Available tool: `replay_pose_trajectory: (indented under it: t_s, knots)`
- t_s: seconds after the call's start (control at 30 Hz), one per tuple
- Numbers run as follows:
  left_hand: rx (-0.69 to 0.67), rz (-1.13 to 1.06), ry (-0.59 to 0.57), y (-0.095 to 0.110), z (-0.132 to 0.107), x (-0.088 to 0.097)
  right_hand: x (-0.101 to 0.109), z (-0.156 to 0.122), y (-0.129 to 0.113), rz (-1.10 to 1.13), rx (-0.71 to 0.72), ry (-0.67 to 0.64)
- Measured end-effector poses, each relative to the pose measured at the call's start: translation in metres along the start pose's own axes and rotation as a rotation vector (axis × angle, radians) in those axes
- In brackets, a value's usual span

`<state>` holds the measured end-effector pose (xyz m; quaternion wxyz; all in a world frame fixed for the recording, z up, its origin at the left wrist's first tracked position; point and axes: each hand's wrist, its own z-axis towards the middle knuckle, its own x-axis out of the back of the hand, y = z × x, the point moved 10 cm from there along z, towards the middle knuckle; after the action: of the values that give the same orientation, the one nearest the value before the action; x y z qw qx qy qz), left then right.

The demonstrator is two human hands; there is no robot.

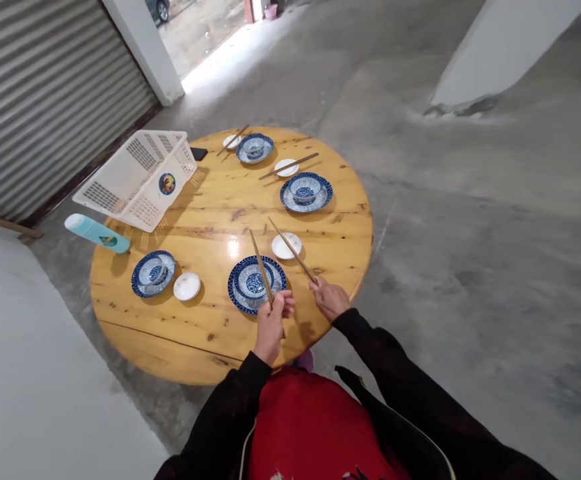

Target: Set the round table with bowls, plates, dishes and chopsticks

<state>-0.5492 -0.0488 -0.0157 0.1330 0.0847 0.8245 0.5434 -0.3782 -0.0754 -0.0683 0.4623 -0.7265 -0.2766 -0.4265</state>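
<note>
My left hand is closed around brown chopsticks, their thin ends pointing away from me. They pass over a blue-and-white bowl on a matching plate. To the right, my right hand grips more brown chopsticks, which slant across a small white dish. Whether they touch the dish, I cannot tell. In each hand the sticks look like a single line, so their number is unclear.
Two more settings, each with a plate, white dish and chopsticks, stand on the round wooden table's far side. At left are another plate, a white dish, a turquoise bottle and a white plastic basket. A dark phone-like object lies beside the basket.
</note>
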Motion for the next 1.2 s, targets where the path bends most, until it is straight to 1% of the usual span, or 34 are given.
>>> replay_pose_trajectory:
  t_s: [0.07,0.1,0.17,0.27,0.33,0.4,0.47,0.6,0.7,0.83,0.93,1.0,1.07,1.13,1.2]
  knots:
    - [-0.025,-0.040,-0.010,0.002,0.006,-0.009,0.004,-0.028,-0.011,0.137,0.056,0.055]
    - [-0.030,-0.058,-0.034,0.002,0.008,-0.016,0.006,-0.043,-0.017,0.204,0.088,0.081]
    - [-0.020,-0.098,-0.120,0.004,0.005,-0.033,0.010,-0.067,-0.027,0.321,0.116,0.136]
    - [0.011,-0.176,-0.270,0.007,-0.006,-0.057,0.008,-0.090,-0.040,0.442,0.124,0.178]
    - [0.024,-0.214,-0.335,0.009,-0.013,-0.064,0.005,-0.097,-0.045,0.508,0.105,0.191]
    - [0.034,-0.219,-0.375,0.010,-0.019,-0.066,0.003,-0.101,-0.050,0.577,0.083,0.188]
    - [0.049,-0.213,-0.398,0.007,-0.022,-0.064,0.002,-0.104,-0.055,0.657,0.081,0.154]
    - [0.109,-0.253,-0.401,-0.001,-0.025,-0.057,0.006,-0.111,-0.067,0.816,0.098,0.030]
    - [0.150,-0.262,-0.426,-0.003,-0.028,-0.057,0.006,-0.117,-0.073,0.905,0.073,-0.084]
    - [0.160,-0.201,-0.421,-0.002,-0.027,-0.061,0.007,-0.119,-0.071,1.027,0.047,-0.105]
    - [0.172,-0.149,-0.412,-0.006,-0.026,-0.070,0.001,-0.116,-0.063,1.163,0.035,-0.172]
    - [0.211,-0.126,-0.446,-0.012,-0.028,-0.085,0.001,-0.114,-0.053,1.247,0.050,-0.231]
    - [0.261,-0.104,-0.508,-0.020,-0.031,-0.109,0.008,-0.112,-0.038,1.292,0.089,-0.282]
    - [0.291,-0.073,-0.565,-0.025,-0.034,-0.140,0.022,-0.110,-0.016,1.315,0.122,-0.311]
    - [0.296,-0.040,-0.594,-0.028,-0.035,-0.175,0.042,-0.108,0.012,1.323,0.143,-0.307]
